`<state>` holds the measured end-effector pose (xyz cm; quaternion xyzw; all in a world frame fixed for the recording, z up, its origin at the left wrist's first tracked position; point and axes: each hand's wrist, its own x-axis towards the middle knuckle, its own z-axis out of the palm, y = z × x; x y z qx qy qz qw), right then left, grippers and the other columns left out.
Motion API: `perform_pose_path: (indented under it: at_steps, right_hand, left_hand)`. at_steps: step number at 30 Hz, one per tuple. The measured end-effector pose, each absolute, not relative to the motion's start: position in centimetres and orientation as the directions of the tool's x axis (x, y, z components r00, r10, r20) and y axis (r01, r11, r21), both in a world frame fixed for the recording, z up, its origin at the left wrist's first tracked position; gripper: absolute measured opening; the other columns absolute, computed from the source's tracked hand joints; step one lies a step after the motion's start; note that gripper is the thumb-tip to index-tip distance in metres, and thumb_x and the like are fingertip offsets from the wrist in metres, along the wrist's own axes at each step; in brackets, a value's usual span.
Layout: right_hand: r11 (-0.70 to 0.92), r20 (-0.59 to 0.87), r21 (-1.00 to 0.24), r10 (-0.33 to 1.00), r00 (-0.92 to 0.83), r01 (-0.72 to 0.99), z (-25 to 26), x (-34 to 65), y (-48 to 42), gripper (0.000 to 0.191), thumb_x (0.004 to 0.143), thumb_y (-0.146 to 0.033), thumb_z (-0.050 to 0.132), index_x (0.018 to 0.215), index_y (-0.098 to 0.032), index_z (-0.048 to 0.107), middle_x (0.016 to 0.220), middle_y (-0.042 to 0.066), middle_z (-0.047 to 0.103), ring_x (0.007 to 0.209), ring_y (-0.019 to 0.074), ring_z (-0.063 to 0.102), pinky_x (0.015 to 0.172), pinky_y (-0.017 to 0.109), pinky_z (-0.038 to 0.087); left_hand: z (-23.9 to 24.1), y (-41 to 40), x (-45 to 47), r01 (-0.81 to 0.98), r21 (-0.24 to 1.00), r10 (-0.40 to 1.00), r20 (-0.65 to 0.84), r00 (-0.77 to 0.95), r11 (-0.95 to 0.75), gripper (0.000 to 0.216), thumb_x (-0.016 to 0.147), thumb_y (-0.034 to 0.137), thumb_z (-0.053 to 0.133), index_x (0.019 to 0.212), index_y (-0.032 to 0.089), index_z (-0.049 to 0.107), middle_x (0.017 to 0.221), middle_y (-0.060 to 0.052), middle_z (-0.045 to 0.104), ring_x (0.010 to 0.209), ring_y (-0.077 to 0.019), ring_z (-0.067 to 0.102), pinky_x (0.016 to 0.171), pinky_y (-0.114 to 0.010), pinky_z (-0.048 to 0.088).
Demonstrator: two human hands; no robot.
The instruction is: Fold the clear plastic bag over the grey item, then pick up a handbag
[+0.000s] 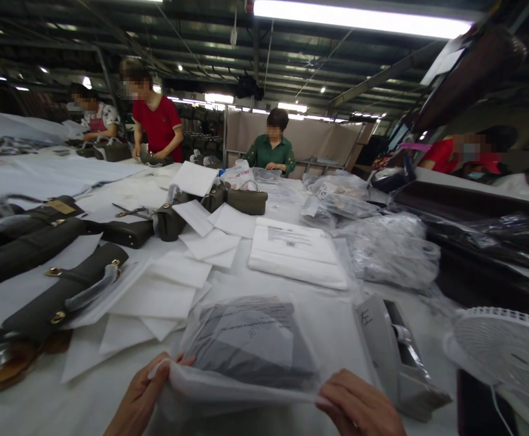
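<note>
My left hand (140, 396) is closed on the near left corner of a clear plastic bag (250, 348) that holds a dark folded item. My right hand (359, 406) grips the bag's near right edge. The bag lies flat on the white table (42, 399) just in front of me. Loose white paper sheets (164, 290) lie just beyond it on the left.
Dark olive handbags (60, 290) line the left side, more stand further back (241, 200). A stack of white bags (296, 251), crumpled plastic (389, 248), a tape dispenser (394, 351) and a white fan (509, 351) sit to the right. Several people work at the far end.
</note>
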<state>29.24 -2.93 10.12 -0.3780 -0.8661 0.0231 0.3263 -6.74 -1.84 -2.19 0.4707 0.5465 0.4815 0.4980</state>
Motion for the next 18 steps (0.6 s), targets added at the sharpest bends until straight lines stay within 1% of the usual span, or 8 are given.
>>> perform_pose_path:
  at_steps: [4,6,7,9,11,14,16,18]
  right_hand:
    - [0.786,0.600,-0.093,0.534,-0.596,0.612,10.9,30.0,-2.6,0.018,0.086,-0.012,0.057,0.102,-0.020,0.059,0.106,0.012,0.071,0.099,0.0225,0.066,0.086,0.032,0.054]
    - [0.818,0.544,-0.098,0.521,-0.658,0.567,11.0,29.9,-1.9,0.016,0.088,-0.014,0.054,0.102,-0.020,0.060,0.116,0.012,0.068,0.108,0.0225,0.063,0.091,0.031,0.051]
    - [0.807,0.523,-0.168,0.560,-0.643,0.565,10.9,29.7,-1.4,0.015,0.091,-0.017,0.050,0.100,-0.021,0.061,0.111,0.010,0.070,0.103,0.0205,0.065,0.087,0.029,0.052]
    - [0.681,0.427,-0.393,0.730,-0.533,0.618,10.1,29.1,-0.1,0.021,0.096,-0.025,0.041,0.089,-0.021,0.060,0.086,0.005,0.073,0.078,0.0153,0.069,0.069,0.022,0.053]
    - [0.454,0.251,-0.568,0.890,-0.380,0.687,8.6,28.5,0.9,0.036,0.098,-0.035,0.034,0.069,-0.021,0.053,0.060,-0.001,0.062,0.055,0.0125,0.060,0.051,0.021,0.045]
    - [0.252,0.098,-0.615,0.965,-0.245,0.747,5.7,27.9,1.3,0.045,0.096,-0.045,0.032,0.057,-0.023,0.036,0.051,-0.003,0.049,0.049,0.0123,0.049,0.046,0.023,0.035]
    - [0.240,0.124,-0.606,0.970,-0.207,0.759,4.0,27.9,0.7,0.045,0.095,-0.048,0.032,0.058,-0.023,0.035,0.053,-0.003,0.047,0.050,0.0127,0.047,0.049,0.025,0.033]
    - [0.254,0.187,-0.602,0.967,-0.175,0.757,2.6,28.0,-0.2,0.045,0.095,-0.048,0.034,0.058,-0.023,0.035,0.052,-0.003,0.045,0.048,0.0123,0.045,0.049,0.025,0.032]
  left_hand:
    - [-2.1,-1.4,-7.5,0.126,0.989,0.997,-0.078,-0.016,0.079,0.048,0.082,0.063,0.048,0.081,0.021,0.071,0.086,-0.006,0.070,0.109,-0.0287,0.059,0.102,-0.038,0.041]
    - [-1.8,-0.8,-8.1,0.166,0.983,0.995,-0.088,0.040,0.080,0.050,0.082,0.063,0.048,0.079,0.020,0.072,0.096,-0.008,0.069,0.110,-0.0294,0.058,0.104,-0.040,0.039]
    - [-1.7,-0.5,-8.4,0.168,0.982,0.993,-0.095,0.069,0.082,0.050,0.082,0.063,0.048,0.077,0.020,0.071,0.098,-0.008,0.069,0.107,-0.0288,0.059,0.103,-0.040,0.039]
    - [-1.7,-0.1,-8.7,0.151,0.985,0.993,-0.098,0.071,0.086,0.047,0.081,0.062,0.051,0.067,0.019,0.066,0.085,-0.005,0.068,0.091,-0.0252,0.061,0.096,-0.036,0.045]
    - [-2.2,-0.2,-8.4,0.100,0.988,0.993,-0.114,-0.028,0.116,0.047,0.079,0.063,0.054,0.062,0.019,0.060,0.068,-0.001,0.061,0.073,-0.0203,0.057,0.078,-0.029,0.051]
    - [-3.9,-1.1,-7.5,-0.044,0.983,0.954,-0.182,-0.238,0.177,0.047,0.076,0.064,0.056,0.065,0.019,0.056,0.063,0.002,0.054,0.064,-0.0166,0.051,0.061,-0.024,0.047]
    - [-5.0,-1.7,-7.0,-0.054,0.978,0.931,-0.208,-0.299,0.201,0.046,0.074,0.064,0.058,0.065,0.019,0.056,0.063,0.003,0.053,0.066,-0.0161,0.050,0.061,-0.022,0.045]
    - [-5.6,-1.9,-6.9,0.045,0.976,0.930,-0.189,-0.316,0.214,0.045,0.074,0.063,0.059,0.064,0.019,0.055,0.062,0.003,0.051,0.065,-0.0157,0.049,0.060,-0.021,0.043]
